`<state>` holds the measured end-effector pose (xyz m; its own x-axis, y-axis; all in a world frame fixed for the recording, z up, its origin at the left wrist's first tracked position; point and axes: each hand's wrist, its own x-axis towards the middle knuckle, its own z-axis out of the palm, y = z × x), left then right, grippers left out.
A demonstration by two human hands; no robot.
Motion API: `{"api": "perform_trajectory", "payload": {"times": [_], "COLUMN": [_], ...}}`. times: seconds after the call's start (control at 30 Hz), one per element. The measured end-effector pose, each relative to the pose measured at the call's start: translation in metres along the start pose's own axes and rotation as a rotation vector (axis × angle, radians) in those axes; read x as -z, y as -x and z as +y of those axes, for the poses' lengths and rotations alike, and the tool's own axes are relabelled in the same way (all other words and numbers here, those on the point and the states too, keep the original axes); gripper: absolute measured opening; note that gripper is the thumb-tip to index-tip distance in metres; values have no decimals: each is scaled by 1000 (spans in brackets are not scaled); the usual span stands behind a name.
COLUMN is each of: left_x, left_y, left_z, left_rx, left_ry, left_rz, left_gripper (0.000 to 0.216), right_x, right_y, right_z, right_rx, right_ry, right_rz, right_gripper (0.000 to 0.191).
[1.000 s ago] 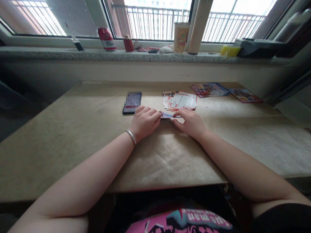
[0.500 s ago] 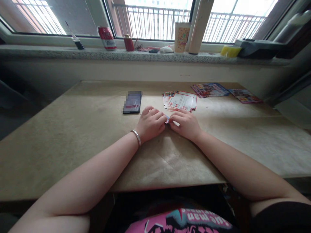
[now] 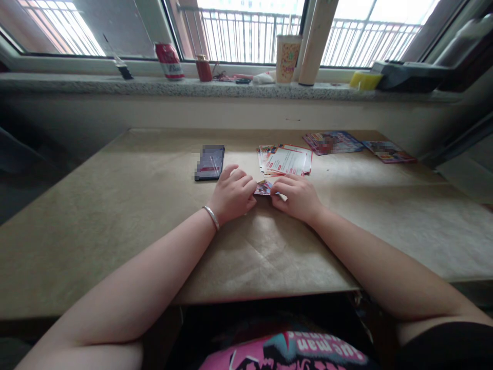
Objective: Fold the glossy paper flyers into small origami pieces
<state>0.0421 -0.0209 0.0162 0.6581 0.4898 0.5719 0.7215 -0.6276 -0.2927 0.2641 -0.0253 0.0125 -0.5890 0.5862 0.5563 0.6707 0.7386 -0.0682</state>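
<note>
My left hand and my right hand rest close together on the brown board table, both with fingers curled and pinching a small colourful folded paper between them. A silver bracelet sits on my left wrist. Just beyond the hands lies a fanned pile of red-and-white printed leaflets. A dark phone lies flat to the left of that pile, just past my left hand.
Two more colourful leaflets lie at the far right of the table. The windowsill holds a red can, a small red jar, a paper cup, a wooden post and a yellow object.
The hands drew closer together and slightly toward me over the small paper, which was longer a second ago and now shows as a smaller folded piece between the fingertips.
</note>
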Motion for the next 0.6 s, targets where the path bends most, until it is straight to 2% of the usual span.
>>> {"api": "perform_trajectory", "payload": {"times": [0.17, 0.4, 0.6], "left_x": [4, 4, 8], "left_y": [3, 8, 10], "left_z": [-7, -18, -28], "left_rx": [-57, 44, 58], "left_ry": [-58, -53, -41], "left_rz": [-49, -77, -86], "left_gripper": [8, 9, 12], "right_x": [1, 2, 1], "right_y": [3, 3, 4], "right_z": [5, 9, 11], "right_rx": [-39, -80, -92], "right_ry": [-5, 23, -7], "right_rz": [-16, -16, -23], "right_gripper": [14, 11, 10]}}
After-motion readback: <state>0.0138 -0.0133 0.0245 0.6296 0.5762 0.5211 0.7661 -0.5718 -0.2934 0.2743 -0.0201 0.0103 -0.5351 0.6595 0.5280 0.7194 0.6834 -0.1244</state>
